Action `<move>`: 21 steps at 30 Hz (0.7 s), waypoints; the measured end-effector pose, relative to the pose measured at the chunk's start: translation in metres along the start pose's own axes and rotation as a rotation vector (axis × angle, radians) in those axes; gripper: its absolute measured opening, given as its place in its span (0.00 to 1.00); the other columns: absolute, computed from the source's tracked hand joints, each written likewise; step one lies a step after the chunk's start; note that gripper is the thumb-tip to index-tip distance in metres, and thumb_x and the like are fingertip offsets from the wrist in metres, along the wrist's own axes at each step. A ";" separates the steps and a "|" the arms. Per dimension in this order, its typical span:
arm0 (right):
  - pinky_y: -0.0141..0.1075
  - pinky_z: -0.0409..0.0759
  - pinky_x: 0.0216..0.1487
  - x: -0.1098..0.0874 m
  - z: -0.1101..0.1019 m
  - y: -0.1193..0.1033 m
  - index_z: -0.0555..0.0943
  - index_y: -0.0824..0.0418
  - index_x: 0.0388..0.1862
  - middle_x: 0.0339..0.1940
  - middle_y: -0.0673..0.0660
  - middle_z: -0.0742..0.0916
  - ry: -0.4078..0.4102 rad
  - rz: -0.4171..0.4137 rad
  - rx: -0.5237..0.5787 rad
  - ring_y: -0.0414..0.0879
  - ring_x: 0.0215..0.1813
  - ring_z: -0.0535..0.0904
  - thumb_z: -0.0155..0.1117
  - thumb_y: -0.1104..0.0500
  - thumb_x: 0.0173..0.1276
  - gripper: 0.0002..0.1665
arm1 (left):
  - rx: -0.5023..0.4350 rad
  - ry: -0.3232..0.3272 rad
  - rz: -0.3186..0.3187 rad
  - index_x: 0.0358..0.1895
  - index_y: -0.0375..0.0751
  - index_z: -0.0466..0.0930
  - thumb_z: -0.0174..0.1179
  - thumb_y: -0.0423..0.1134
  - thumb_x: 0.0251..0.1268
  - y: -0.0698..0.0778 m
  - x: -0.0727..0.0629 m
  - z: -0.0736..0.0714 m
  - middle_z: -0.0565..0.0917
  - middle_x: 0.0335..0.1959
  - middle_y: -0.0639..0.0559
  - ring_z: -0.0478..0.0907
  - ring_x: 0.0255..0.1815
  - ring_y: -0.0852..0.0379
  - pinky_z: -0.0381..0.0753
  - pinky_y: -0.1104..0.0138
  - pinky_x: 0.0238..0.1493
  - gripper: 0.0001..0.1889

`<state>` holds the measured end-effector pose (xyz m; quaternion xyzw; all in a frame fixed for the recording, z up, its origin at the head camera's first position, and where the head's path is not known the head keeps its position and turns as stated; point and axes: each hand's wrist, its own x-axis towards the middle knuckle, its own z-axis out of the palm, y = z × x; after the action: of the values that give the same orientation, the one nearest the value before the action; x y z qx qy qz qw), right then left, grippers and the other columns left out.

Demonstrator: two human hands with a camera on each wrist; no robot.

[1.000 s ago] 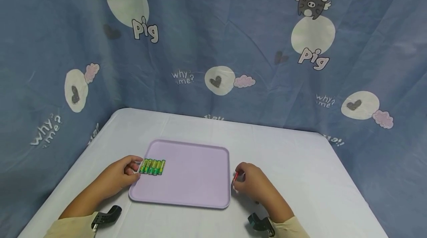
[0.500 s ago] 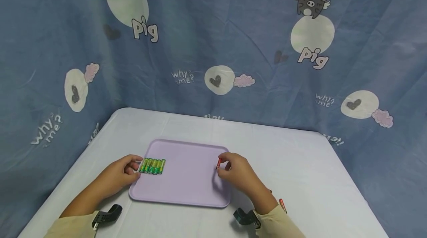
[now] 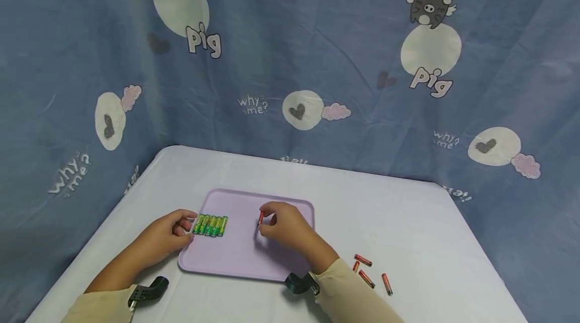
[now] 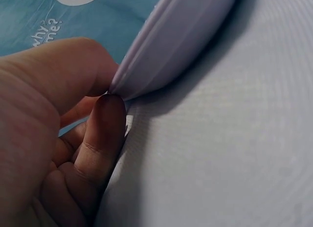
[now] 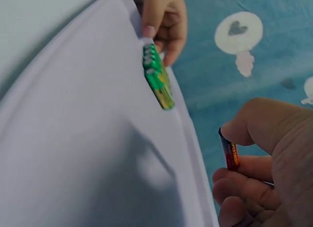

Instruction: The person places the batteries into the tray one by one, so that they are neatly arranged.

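A lilac tray [image 3: 226, 260] lies on the white table. Along its left side, a row of several green-and-yellow batteries [image 3: 210, 225] lies side by side. My left hand [image 3: 160, 240] pinches the tray's left rim between thumb and fingers, as the left wrist view shows at the tray edge [image 4: 164, 46]. Over the middle of the tray, my right hand [image 3: 287, 225] holds one red-and-black battery [image 5: 230, 151] between thumb and fingers. That battery is held above the tray surface, to the right of the green row, and casts a shadow with the hand.
Several loose red batteries [image 3: 366, 278] lie on the table right of the tray, near my right sleeve [image 3: 351, 288]. A blue patterned curtain [image 3: 290, 61] stands behind the white tabletop [image 3: 408, 227]. Each wrist wears a black device.
My right hand has carried the red battery leftward from beside the tray's right edge to above its middle. The loose red batteries have come into view. My left hand stays at the rim.
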<state>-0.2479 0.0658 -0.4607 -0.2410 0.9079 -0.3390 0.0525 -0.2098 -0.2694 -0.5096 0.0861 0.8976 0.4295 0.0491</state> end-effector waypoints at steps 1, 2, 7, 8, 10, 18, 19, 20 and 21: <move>0.31 0.78 0.44 0.003 0.003 -0.002 0.86 0.60 0.59 0.46 0.51 0.90 -0.007 -0.002 -0.003 0.44 0.43 0.85 0.71 0.58 0.63 0.24 | 0.000 -0.002 -0.001 0.67 0.33 0.75 0.70 0.34 0.61 0.000 0.000 0.000 0.79 0.45 0.48 0.75 0.39 0.63 0.77 0.70 0.38 0.29; 0.31 0.78 0.44 0.005 0.005 -0.004 0.86 0.60 0.59 0.46 0.51 0.89 -0.014 -0.003 -0.003 0.44 0.43 0.85 0.71 0.58 0.63 0.24 | 0.001 -0.005 -0.001 0.67 0.33 0.75 0.70 0.34 0.61 0.000 0.000 0.000 0.79 0.45 0.48 0.75 0.39 0.63 0.77 0.70 0.38 0.29; 0.29 0.78 0.43 0.017 0.018 -0.013 0.86 0.59 0.58 0.47 0.51 0.90 -0.041 -0.017 0.002 0.40 0.43 0.85 0.72 0.58 0.63 0.23 | 0.026 0.000 -0.015 0.66 0.34 0.76 0.70 0.34 0.62 0.000 0.000 -0.001 0.79 0.45 0.49 0.75 0.39 0.61 0.76 0.70 0.38 0.29; 0.28 0.78 0.43 0.019 0.021 -0.014 0.86 0.59 0.58 0.47 0.51 0.90 -0.045 -0.019 0.009 0.39 0.43 0.85 0.73 0.58 0.63 0.23 | 0.032 0.000 -0.017 0.66 0.34 0.76 0.70 0.35 0.62 0.000 0.000 0.000 0.79 0.45 0.49 0.75 0.40 0.60 0.76 0.70 0.38 0.28; 0.28 0.78 0.43 0.023 0.026 -0.017 0.86 0.59 0.58 0.47 0.50 0.90 -0.058 -0.021 0.023 0.38 0.44 0.85 0.73 0.58 0.63 0.23 | 0.038 0.002 -0.020 0.66 0.34 0.76 0.70 0.35 0.62 0.000 0.000 0.000 0.79 0.45 0.49 0.74 0.40 0.60 0.75 0.69 0.38 0.28; 0.29 0.78 0.49 0.036 0.049 -0.026 0.86 0.56 0.55 0.40 0.42 0.87 -0.087 -0.012 -0.023 0.33 0.43 0.79 0.76 0.56 0.62 0.22 | 0.020 -0.006 -0.017 0.66 0.33 0.75 0.69 0.34 0.62 0.003 -0.001 -0.001 0.78 0.45 0.48 0.74 0.39 0.61 0.76 0.70 0.38 0.28; 0.29 0.77 0.50 0.038 0.052 -0.027 0.87 0.56 0.54 0.39 0.42 0.86 -0.088 -0.013 -0.044 0.33 0.43 0.79 0.76 0.56 0.62 0.21 | 0.022 -0.008 -0.017 0.66 0.33 0.75 0.69 0.34 0.62 0.003 -0.001 -0.001 0.78 0.45 0.48 0.74 0.39 0.61 0.76 0.70 0.38 0.28; 0.28 0.77 0.50 0.039 0.055 -0.028 0.87 0.56 0.53 0.38 0.41 0.85 -0.086 -0.014 -0.068 0.33 0.43 0.78 0.76 0.55 0.61 0.21 | 0.023 -0.010 -0.018 0.66 0.33 0.75 0.69 0.34 0.62 0.003 -0.001 -0.001 0.78 0.45 0.48 0.74 0.39 0.61 0.76 0.70 0.38 0.29; 0.28 0.76 0.51 0.039 0.057 -0.029 0.87 0.55 0.53 0.38 0.40 0.84 -0.083 -0.015 -0.088 0.33 0.43 0.77 0.76 0.55 0.61 0.20 | 0.024 -0.012 -0.018 0.67 0.33 0.75 0.69 0.34 0.62 0.003 0.000 0.000 0.79 0.45 0.49 0.74 0.39 0.61 0.76 0.70 0.38 0.29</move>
<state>-0.2559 -0.0059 -0.4831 -0.2636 0.9172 -0.2888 0.0769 -0.2094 -0.2676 -0.5071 0.0810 0.9031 0.4179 0.0572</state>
